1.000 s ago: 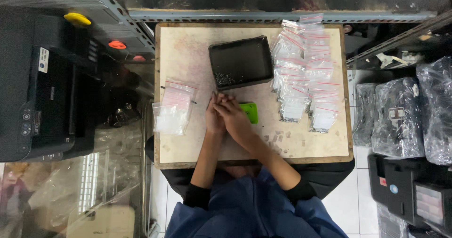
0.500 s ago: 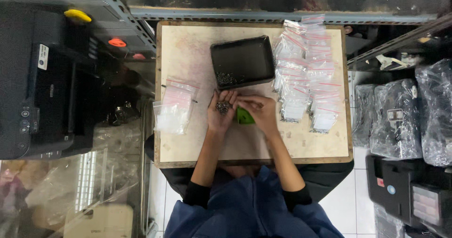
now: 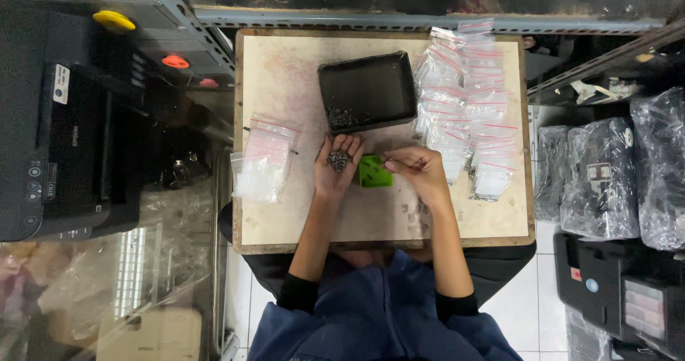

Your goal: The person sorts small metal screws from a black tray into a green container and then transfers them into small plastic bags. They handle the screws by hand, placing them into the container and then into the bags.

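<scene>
While cupped palm-up just below the black tray (image 3: 367, 90), the left hand (image 3: 337, 167) cradles a heap of small dark screws (image 3: 337, 160). Right hand (image 3: 421, 172), below the tray's right corner, pinches something too small to tell, fingertips aimed left toward the heap. Green block (image 3: 374, 173) lies between both hands. Left hand is nearer the screws.

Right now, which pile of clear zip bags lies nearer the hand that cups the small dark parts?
The small pile at the table's left edge, beside the left hand; the far bigger spread lies right of the black tray.
</scene>
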